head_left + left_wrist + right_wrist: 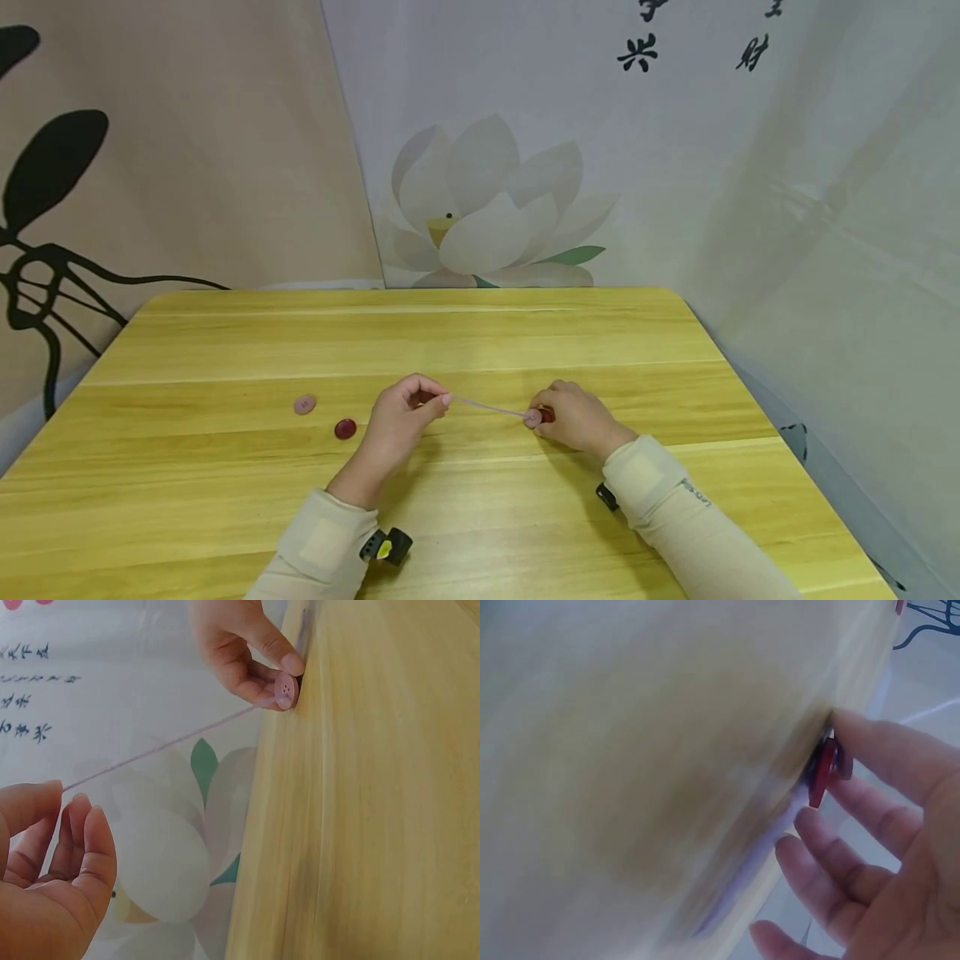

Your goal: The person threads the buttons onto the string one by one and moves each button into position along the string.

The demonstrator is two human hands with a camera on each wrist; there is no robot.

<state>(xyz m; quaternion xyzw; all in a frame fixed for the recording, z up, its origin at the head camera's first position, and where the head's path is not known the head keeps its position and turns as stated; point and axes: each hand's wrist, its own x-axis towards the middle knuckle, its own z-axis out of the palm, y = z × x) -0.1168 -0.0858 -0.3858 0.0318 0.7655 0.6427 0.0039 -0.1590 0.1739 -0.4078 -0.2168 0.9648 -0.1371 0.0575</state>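
Loose pink button [304,405]: flat on the table [465,517], one.
Loose red button [345,429]: just right of it, one.
Left hand [399,421]: I pinch the thread [487,407] at fingertip; I'd best draw it slowly, in line with the holes.
Thread: one, stretched straight between my hands, meeting the held pink button [532,418].
Right hand [581,418]: I grip that button and the held red button [548,414] beside it; a steady hold should stop them twisting or the thread snagging.
Buttons I can count: two pink, two red.
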